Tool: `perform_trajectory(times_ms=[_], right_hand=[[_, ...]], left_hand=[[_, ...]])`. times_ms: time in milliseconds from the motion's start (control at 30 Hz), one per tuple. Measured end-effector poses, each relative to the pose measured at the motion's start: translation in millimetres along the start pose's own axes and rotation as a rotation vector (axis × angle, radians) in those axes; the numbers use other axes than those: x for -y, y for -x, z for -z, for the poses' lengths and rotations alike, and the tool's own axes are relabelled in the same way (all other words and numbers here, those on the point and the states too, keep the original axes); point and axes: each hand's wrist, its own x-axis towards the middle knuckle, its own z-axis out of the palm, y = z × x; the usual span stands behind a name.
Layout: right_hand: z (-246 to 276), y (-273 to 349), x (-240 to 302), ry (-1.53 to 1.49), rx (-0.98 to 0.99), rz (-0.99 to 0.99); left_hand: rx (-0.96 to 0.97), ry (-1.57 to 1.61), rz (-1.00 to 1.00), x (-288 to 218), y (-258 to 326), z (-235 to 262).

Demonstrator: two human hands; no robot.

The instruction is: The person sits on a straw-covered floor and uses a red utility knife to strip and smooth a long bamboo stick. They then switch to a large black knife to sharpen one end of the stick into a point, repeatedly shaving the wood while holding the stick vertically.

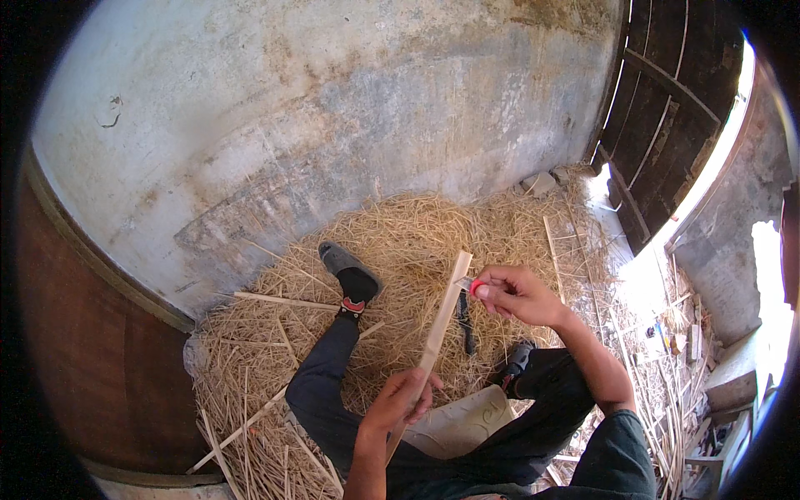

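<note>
My left hand (402, 400) is wrapped round the lower part of a long pale wooden strip (442, 325), which tilts up and away from me. Closed round the red handle of a small knife (477, 287) is my right hand (521, 295), near the strip's upper end. The knife's short, light blade points left and appears to meet the strip's edge; exact contact is hard to tell. Behind the strip, a dark, narrow object (466, 323) lies on the straw, its kind unclear. Between my legs is a whitish sheet or sack (462, 423), partly hidden.
Loose straw (400, 225) covers the floor, with several pale strips (283, 300) scattered over it. A stained wall (350, 108) rises ahead. At left stands a brown panel (100, 333); at right, a dark plank door (667, 92). My shoe (348, 268) rests on the straw.
</note>
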Motion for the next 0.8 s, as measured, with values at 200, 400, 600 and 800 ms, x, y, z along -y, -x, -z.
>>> perform_trajectory(times_ms=[200, 400, 600, 800], right_hand=[[6.6, -2.2, -7.8, 0.255, -0.156, 0.018], [9.3, -1.4, -2.7, 0.503, -0.305, 0.032], [-1.8, -1.5, -1.3, 0.385, -0.385, 0.285], [-26.3, 4.5, 7.2, 0.549, -0.255, 0.497]], left_hand=[[-0.068, -0.031, 0.023, 2.6, -1.6, 4.9], [-0.093, -0.022, 0.012, -7.6, 2.0, 2.8], [-0.227, -0.077, 0.042, -27.7, 5.2, -16.5], [-0.397, -0.174, -0.049, -37.9, 0.5, -26.3]])
